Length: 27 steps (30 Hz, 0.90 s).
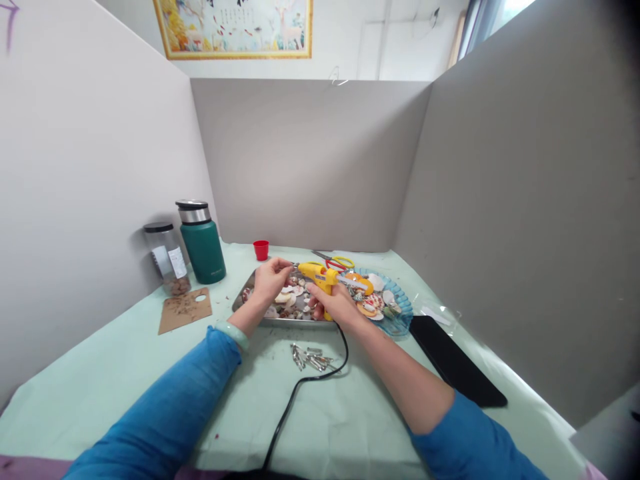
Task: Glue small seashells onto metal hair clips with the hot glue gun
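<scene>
My right hand point(334, 303) is wrapped round the handle of a yellow hot glue gun point(320, 273), with a clear glue stick out of its back end. Its nozzle points left at the fingertips of my left hand point(273, 277), which are pinched together. Whatever small thing they hold at the nozzle is too small to make out. Both hands are over a metal tray point(285, 323) of shells point(285, 298). Right of it, a blue scalloped plate point(404, 308) carries more shells and orange pieces. Several small silver clips point(311, 359) lie in front of the tray.
A black cord point(305, 380) runs from the gun toward me. Scissors point(340, 261) and a red cup point(261, 250) are behind the tray. At left stand a green bottle point(203, 250) and a jar point(170, 263), near a brown board point(185, 312). A black flat slab point(455, 360) lies right.
</scene>
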Available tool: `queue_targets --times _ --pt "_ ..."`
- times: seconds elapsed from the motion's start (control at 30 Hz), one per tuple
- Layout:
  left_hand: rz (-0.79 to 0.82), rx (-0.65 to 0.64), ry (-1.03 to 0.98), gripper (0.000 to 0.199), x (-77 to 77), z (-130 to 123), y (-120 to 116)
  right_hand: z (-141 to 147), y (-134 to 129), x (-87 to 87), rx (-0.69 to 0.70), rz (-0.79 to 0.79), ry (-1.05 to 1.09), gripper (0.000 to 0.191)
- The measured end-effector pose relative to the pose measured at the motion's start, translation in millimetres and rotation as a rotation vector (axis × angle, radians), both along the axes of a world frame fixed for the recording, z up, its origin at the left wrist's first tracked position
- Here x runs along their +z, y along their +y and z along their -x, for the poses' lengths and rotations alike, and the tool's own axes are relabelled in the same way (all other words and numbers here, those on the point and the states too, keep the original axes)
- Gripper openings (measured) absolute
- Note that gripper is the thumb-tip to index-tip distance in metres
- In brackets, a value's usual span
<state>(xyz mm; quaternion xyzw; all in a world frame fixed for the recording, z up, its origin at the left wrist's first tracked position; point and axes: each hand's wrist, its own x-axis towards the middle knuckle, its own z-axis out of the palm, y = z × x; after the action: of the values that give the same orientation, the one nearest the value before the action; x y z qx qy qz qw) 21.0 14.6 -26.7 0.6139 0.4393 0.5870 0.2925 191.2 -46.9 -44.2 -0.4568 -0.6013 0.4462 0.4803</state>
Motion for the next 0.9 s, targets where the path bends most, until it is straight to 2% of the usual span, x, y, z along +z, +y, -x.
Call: queue_targets --times 0.33,0.9 --pt "0.07 -0.054 -0.113 0.023 6.2 -1.0 -6.8 0.0 -4.0 4.7 -0.008 -0.015 0.016 0.041" --pt "0.05 -0.069 -0.101 0.022 5.6 -0.9 -5.6 -1.2 -0.7 0.5 -0.004 -0.022 -0.005 0.045"
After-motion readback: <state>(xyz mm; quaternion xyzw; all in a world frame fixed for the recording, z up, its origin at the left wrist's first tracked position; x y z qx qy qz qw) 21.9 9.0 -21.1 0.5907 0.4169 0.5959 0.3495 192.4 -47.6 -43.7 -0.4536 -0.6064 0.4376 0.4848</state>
